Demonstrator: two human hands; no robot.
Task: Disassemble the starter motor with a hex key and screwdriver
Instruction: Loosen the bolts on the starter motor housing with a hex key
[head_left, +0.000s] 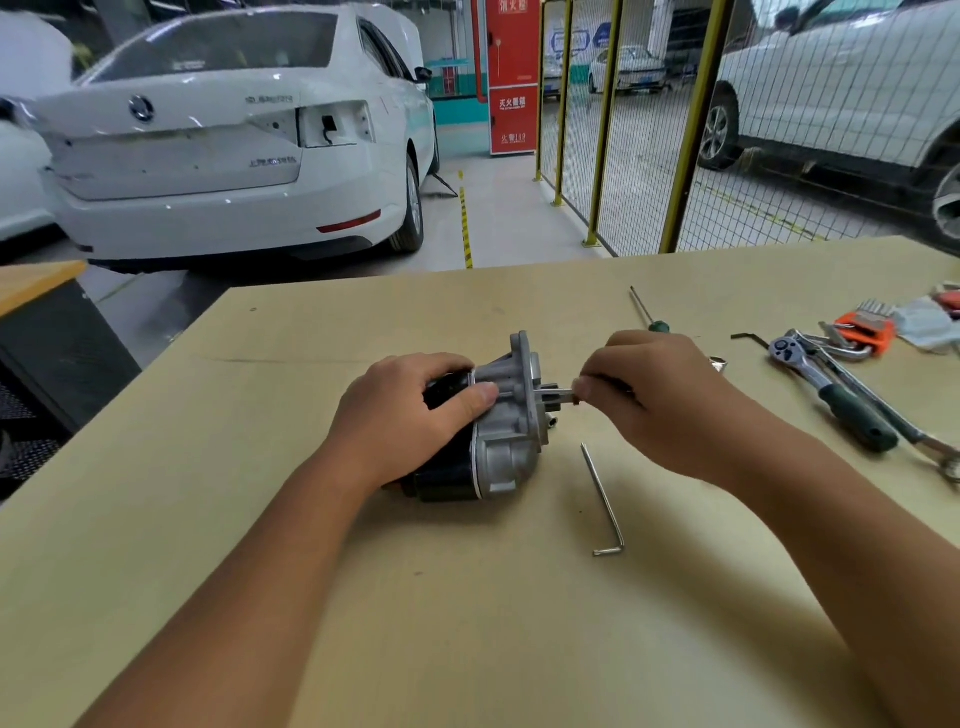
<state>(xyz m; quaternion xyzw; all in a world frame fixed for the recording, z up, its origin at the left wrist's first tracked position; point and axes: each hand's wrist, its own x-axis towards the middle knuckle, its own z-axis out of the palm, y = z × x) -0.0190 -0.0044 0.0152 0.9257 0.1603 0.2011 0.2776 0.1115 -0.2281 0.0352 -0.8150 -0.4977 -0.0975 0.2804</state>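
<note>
The starter motor (483, 421) lies on its side near the middle of the table (363, 597), its long axis running left to right. Its left part is a black round body, and its right part is a grey cast-metal housing with ribs and a wide flat flange that stands upright at the right end. A short toothed shaft sticks out of the flange toward the right.

The left hand (410, 410) grips the black body from above, fingers curled over the far side and the thumb laid across the seam where black meets grey. The right hand (660, 395) is just to the right of the flange, with thumb and fingertips closed together on a thin metal rod (558, 391) that runs level into the flange; whether it is a long bolt or a tool cannot be told.

A hex key (602, 501) lies loose on the table just in front of the motor's right end, its short bent leg pointing toward the person. Behind the right hand, a screwdriver (647, 312) with a green handle lies with its tip pointing away. Farther right are a ratchet wrench (831, 400) with a dark green grip, a long spanner beside it, a dark small hex key (748, 339), and an orange holder (865, 332) full of hex keys.

Beyond the table stand a white car (223, 135), a yellow-framed mesh fence (649, 130) and a red cabinet (511, 78).
</note>
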